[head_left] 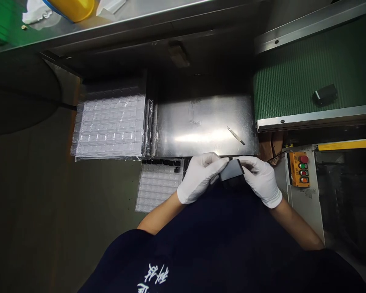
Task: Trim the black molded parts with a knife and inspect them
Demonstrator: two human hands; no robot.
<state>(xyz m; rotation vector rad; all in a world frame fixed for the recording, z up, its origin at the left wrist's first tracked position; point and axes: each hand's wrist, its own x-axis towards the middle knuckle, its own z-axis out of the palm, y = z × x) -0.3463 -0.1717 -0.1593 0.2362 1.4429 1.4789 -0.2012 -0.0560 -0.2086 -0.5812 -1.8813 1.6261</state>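
Both my hands wear white gloves and meet close to my body, just below the metal plate [201, 122]. My left hand [199, 177] curls its fingers onto the left side of a small dark block-shaped part [231, 171]. My right hand [260, 179] grips the same part from the right, fingers closed over its top edge. The part's underside is hidden against my dark shirt. A clear blister tray [158, 185] with a row of small black pieces along its far edge lies just left of my left hand.
A stack of clear cell trays [110, 126] in plastic wrap sits at the left. Tweezers [236, 135] lie on the metal plate. A green conveyor belt [308, 77] at the right carries one dark part [325, 95]. An orange button box [299, 169] is at my right.
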